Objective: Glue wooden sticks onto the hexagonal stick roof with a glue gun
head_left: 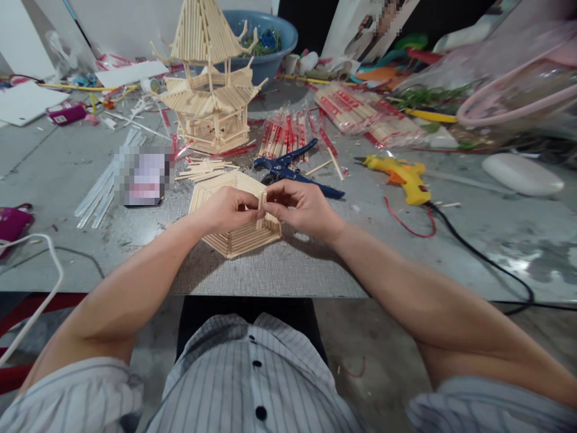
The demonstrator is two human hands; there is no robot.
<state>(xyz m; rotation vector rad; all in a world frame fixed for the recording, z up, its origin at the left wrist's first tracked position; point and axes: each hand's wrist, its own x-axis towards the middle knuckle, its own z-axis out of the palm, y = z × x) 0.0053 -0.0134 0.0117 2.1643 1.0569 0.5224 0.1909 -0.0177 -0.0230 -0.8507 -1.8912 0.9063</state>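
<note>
A hexagonal piece made of rows of thin wooden sticks lies on the table before me. Above its right part, my left hand and my right hand meet, fingertips pinched on short wooden sticks held upright. Whether these sticks touch the hexagonal piece cannot be made out. Just behind my right hand lie blue-handled cutters. Short cut sticks are scattered behind the hexagonal piece, and a tiered wooden-stick pagoda model stands farther back.
On the right sit a yellow glue gun with a black cord and a white oval object. Red-printed chopstick packets lie farther back. To the left are a phone and clear glue sticks. A blue basin stands behind.
</note>
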